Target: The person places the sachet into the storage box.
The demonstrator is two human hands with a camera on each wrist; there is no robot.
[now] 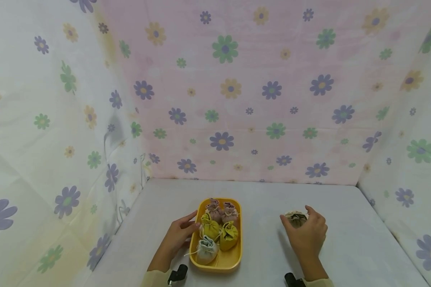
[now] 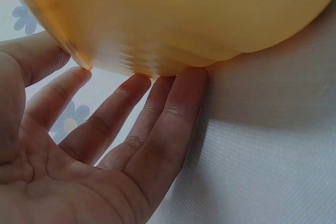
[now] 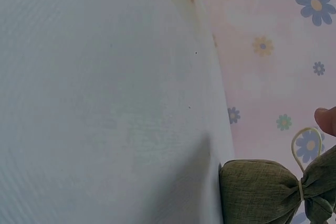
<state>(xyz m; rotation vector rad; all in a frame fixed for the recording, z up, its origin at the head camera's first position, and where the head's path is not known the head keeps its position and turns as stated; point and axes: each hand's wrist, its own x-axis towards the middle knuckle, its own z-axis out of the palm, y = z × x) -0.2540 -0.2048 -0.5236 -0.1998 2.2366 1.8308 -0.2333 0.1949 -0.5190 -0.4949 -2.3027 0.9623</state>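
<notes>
A yellow tray (image 1: 241, 239) holds several small drawstring pouches: two dusty pink pouches (image 1: 230, 214) at the back, two yellow-green pouches (image 1: 228, 237) in the middle and a pale mint pouch (image 1: 206, 251) in front. My left hand (image 1: 177, 235) grips the tray's left side, thumb at the rim and fingertips along the outer wall (image 2: 157, 51). On the table to the right stands a dark olive pouch (image 3: 257, 190), its neck tied with a pale cord. My right hand (image 1: 307, 235) is spread around its top, the thumb (image 3: 326, 121) apart from the cloth.
The white table (image 1: 262, 195) has a flowered pink curtain (image 1: 251, 99) behind it and flowered curtains on both sides. A stretch of white tabletop lies between the tray and the olive pouch.
</notes>
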